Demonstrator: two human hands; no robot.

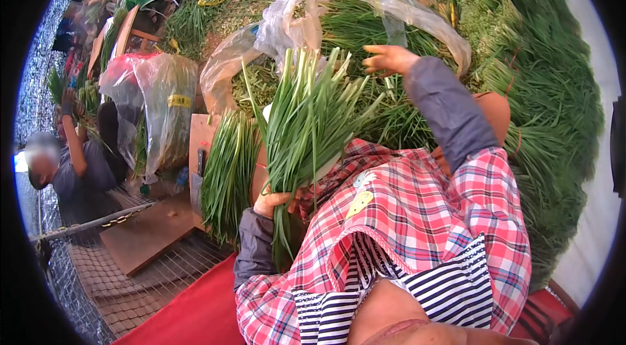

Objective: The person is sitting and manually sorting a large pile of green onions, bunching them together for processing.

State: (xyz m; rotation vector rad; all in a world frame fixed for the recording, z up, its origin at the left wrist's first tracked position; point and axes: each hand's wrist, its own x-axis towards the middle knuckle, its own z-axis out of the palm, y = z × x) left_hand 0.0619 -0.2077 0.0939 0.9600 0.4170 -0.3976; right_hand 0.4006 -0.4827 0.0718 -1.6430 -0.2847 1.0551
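Observation:
My left hand (274, 203) is closed round the lower, leafy part of a bunch of long green stalks (306, 123), whose pale ends point up and away from me. To the right of the bunch's pale ends, my right hand (389, 60) is raised above the open plastic bag (287, 25), fingers apart, with nothing in it. Loose green stalks (355, 22) and cut pieces lie inside the bag. Beside my left hand, another pile of stalks (228, 172) rests on a wooden board (199, 133).
A knife (201, 162) is at the board's left edge. At the left stand a filled plastic bag (160, 104) and a brown board (150, 231); a person in a cap (85, 175) works beyond them. Heaped green bundles (548, 104) line the right side.

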